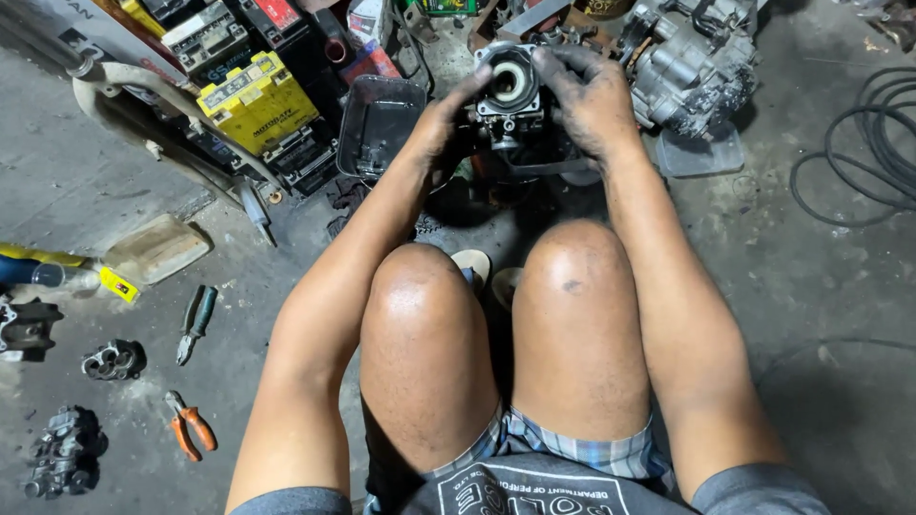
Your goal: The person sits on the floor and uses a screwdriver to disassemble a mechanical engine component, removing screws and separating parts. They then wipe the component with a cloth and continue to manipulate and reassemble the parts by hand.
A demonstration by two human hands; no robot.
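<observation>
A yellow battery [258,100] sits among darker batteries at upper left. On the floor [821,315] lie green pliers [196,324], orange pliers [191,425], an engine [687,62] and coiled hose [863,148].

Lots here you just can't make out

The left hand [441,129] sits behind the carburetor [510,91], so its fingers mostly vanish, and the right hand [590,95] covers that side of the part. The engine block [687,57] and the stack of batteries [253,95] run off the top edge. A black hose [873,143] loops out past the right edge. On the left, a dark metal part [24,324] is cropped by the edge. Whatever's in the black tray [380,124] is too dark to tell.
</observation>
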